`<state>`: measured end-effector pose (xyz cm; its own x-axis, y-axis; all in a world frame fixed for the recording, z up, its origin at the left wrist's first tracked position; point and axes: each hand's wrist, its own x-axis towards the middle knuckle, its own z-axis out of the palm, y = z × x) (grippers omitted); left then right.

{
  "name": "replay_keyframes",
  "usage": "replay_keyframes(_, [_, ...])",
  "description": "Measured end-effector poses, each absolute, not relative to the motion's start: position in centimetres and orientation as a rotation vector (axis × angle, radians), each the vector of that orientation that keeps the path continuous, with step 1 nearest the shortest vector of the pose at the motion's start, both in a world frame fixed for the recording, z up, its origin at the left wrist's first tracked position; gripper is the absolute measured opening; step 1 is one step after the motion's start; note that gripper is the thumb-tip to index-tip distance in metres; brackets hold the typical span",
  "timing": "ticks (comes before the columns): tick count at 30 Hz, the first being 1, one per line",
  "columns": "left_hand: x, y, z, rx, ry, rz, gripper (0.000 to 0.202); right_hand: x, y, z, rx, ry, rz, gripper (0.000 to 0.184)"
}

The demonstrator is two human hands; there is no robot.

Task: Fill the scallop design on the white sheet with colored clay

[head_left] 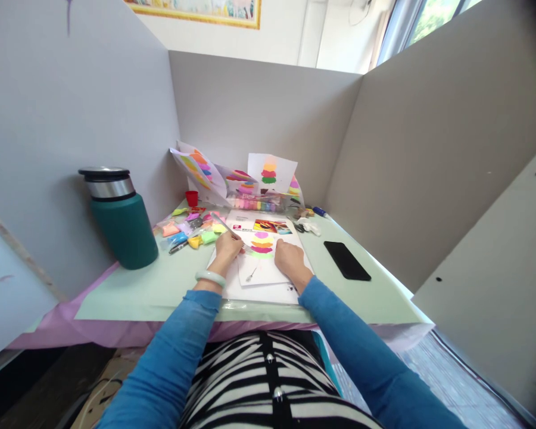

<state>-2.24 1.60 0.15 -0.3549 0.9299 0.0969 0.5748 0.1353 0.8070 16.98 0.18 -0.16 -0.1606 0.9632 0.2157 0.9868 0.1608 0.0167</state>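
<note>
My left hand [227, 248], with a pale bangle at the wrist, is closed around a metal fork [222, 221]. The fork's handle sticks up to the left and its tines reach the left edge of a layered coloured shape [262, 245] in pink, yellow, orange, magenta and green. That shape lies on a white sheet [268, 273] with a small dark mark near its lower left. On the sheet's right side rests my right hand [290, 260], curled into a fist; whether anything is inside is hidden. Beneath the sheet is a larger white pad [236, 291] with a printed picture at its top.
Left of the pad lie several bright clay packets [195, 241] and a pen [178, 247]. A green bottle [125, 229] and red cup [192, 198] stand further left. A black phone [347, 260] lies right. Coloured sheets [272, 170] lean at the back, within grey partitions [268, 107].
</note>
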Motion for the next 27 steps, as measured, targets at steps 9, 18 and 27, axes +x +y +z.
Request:
replay_keyframes(9, [-1.66, 1.50, 0.17, 1.602, 1.960, 1.016, 0.011, 16.98, 0.32, -0.31, -1.921, -2.262, -0.240, 0.031])
replay_keyframes(18, [-1.73, 2.06, 0.18, 1.543, 2.057, 0.993, 0.007, 16.96, 0.11, -0.10, -1.920, -2.261, -0.226, 0.031])
replay_keyframes(27, [-2.05, 1.58, 0.88, 1.472, 2.127, 1.023, 0.015, 17.15, 0.66, -0.78, -1.885, -2.245, -0.241, 0.031])
